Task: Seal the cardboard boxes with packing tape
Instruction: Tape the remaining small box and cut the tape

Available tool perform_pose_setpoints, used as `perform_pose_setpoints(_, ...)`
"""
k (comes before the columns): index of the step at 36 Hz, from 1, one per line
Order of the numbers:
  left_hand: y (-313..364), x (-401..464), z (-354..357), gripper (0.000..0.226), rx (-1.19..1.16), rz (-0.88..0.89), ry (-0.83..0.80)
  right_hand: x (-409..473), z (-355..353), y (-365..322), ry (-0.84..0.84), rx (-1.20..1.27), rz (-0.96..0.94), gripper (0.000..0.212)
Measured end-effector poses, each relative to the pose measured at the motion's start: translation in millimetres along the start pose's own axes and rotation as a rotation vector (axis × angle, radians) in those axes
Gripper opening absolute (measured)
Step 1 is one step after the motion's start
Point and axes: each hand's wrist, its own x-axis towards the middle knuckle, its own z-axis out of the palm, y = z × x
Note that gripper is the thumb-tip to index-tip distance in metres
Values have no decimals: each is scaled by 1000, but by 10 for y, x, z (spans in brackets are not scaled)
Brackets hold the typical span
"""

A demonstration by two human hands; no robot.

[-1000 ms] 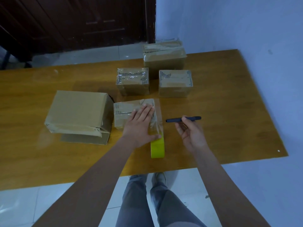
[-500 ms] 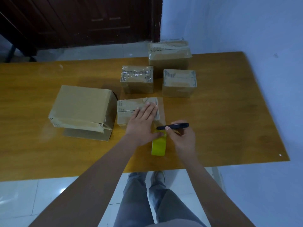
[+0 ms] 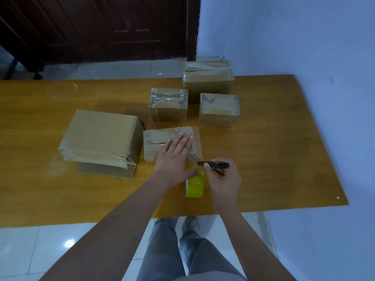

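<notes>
Between my hands, the tape strip (image 3: 195, 157) runs from small box (image 3: 160, 141) toward roll (image 3: 195, 184) (nearest my right hand (image 3: 224, 182)); right fingers clamp the cutter (image 3: 213, 164), left hand (image 3: 174, 157) presses flat.

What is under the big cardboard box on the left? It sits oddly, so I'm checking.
A flat brown cardboard piece shows beneath the big cardboard box; how far it extends under the box is hidden.
</notes>
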Motion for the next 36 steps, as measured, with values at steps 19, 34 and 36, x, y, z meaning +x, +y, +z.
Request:
perform_pose_setpoints(19, 4, -4, -13, 107, 3, -16, -33, 523, -198, 732, -496, -677, 493, 17)
perform_pose_setpoints(34, -3, 14, 32, 105, -18, -12, -25, 291, 115, 476, -514, 104, 428, 6)
perform_pose_setpoints(36, -5, 12, 38, 104, -16, -11, -17, 273, 138, 486, -539, 113, 424, 12)
